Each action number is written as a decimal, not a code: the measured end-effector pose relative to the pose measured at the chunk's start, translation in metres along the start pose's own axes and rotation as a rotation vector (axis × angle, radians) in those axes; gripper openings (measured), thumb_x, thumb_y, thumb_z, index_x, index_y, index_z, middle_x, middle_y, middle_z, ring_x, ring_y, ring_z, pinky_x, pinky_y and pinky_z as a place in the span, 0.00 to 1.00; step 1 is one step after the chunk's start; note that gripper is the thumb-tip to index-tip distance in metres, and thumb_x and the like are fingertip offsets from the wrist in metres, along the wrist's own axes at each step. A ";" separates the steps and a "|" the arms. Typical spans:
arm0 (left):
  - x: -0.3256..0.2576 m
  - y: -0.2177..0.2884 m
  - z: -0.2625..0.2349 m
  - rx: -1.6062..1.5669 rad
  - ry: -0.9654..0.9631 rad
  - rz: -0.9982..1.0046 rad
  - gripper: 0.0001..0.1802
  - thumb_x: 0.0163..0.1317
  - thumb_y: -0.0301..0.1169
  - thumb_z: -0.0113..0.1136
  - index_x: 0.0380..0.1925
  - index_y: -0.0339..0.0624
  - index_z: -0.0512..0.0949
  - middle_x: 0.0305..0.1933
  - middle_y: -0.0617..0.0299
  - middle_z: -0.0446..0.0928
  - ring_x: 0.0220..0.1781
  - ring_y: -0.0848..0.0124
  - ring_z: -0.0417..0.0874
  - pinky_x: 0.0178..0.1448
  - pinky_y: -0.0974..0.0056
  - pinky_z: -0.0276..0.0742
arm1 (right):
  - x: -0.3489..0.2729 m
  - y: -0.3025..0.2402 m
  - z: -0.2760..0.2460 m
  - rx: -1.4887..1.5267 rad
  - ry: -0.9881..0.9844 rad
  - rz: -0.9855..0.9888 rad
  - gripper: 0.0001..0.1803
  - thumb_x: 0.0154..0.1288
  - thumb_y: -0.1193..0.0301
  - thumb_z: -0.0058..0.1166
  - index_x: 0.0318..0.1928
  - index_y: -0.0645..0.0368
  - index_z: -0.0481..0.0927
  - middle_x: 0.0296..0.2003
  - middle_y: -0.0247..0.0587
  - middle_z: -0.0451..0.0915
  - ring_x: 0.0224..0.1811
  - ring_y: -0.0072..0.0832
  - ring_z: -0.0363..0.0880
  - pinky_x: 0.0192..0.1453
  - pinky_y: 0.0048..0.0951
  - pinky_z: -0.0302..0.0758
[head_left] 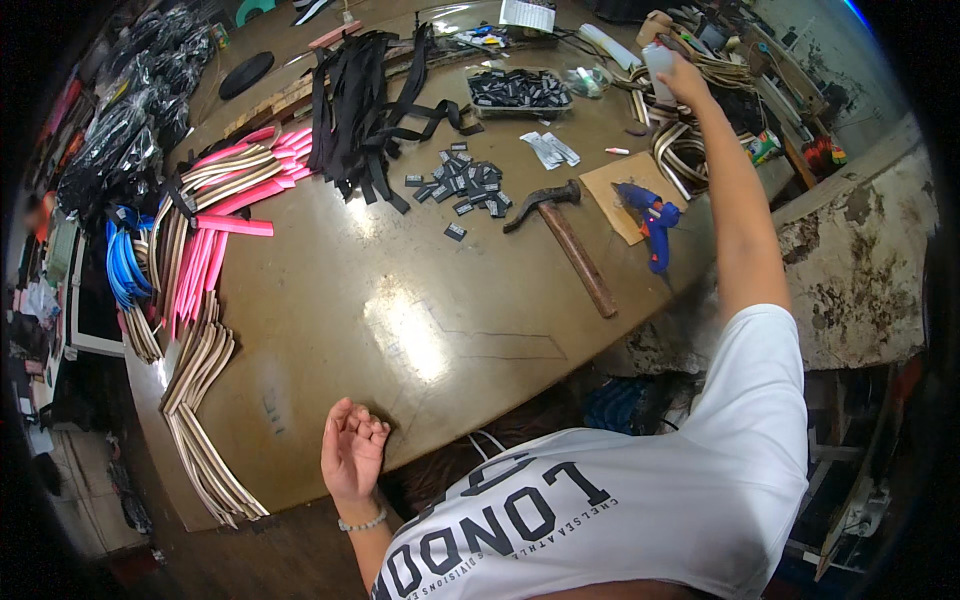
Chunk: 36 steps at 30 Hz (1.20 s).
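At the far right of the table, my right hand point(684, 84) is closed around a pale translucent bottle point(660, 62), holding it among bundles of cream-and-brown strips. My left hand point(354, 450) rests by the table's near edge, palm up with loosely curled fingers and nothing in it. Nearest to my right arm, a blue glue gun point(655, 232) lies on a square of brown cardboard point(612, 190). Left of it is a hammer point(573, 245) with a wooden handle. A pile of small black labels point(468, 183) is spread farther left.
A clear tub of black pieces point(518, 92) stands at the back, beside hanging black straps point(358, 100). Bent pink strips point(205, 265), blue strips point(125, 262) and cream-and-brown strips point(195, 400) line the left side. Two silvery packets point(549, 150) lie near the tub.
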<state>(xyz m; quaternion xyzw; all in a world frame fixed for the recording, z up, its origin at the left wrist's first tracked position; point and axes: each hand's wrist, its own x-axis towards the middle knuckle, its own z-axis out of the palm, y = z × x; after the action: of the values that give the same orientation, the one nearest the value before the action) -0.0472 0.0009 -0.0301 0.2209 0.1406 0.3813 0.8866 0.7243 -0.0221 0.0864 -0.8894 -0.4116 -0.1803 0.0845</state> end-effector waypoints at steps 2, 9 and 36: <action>0.000 -0.001 -0.003 0.006 0.019 0.003 0.20 0.76 0.38 0.41 0.60 0.39 0.70 0.49 0.54 0.77 0.49 0.62 0.78 0.60 0.55 0.73 | 0.003 0.016 -0.010 0.300 0.190 0.031 0.30 0.62 0.59 0.63 0.60 0.59 0.70 0.51 0.53 0.81 0.54 0.48 0.79 0.58 0.45 0.74; 0.016 -0.004 0.026 0.122 -0.034 -0.073 0.23 0.76 0.39 0.42 0.60 0.33 0.69 0.55 0.48 0.76 0.54 0.57 0.78 0.64 0.52 0.72 | -0.118 -0.128 -0.126 0.646 0.362 -0.444 0.21 0.63 0.72 0.61 0.57 0.58 0.76 0.48 0.44 0.83 0.49 0.34 0.83 0.55 0.34 0.78; 0.027 -0.023 0.061 0.510 0.385 0.364 0.26 0.72 0.35 0.55 0.64 0.37 0.60 0.44 0.60 0.73 0.38 0.71 0.77 0.43 0.64 0.78 | -0.386 -0.381 -0.104 1.344 -0.987 -0.455 0.12 0.72 0.65 0.50 0.40 0.62 0.74 0.31 0.54 0.80 0.35 0.51 0.80 0.39 0.45 0.75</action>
<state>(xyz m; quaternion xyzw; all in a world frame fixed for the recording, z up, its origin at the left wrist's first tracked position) 0.0107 -0.0106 0.0086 0.3801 0.3539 0.5201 0.6781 0.1783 -0.0774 0.0320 -0.5232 -0.5886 0.4959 0.3660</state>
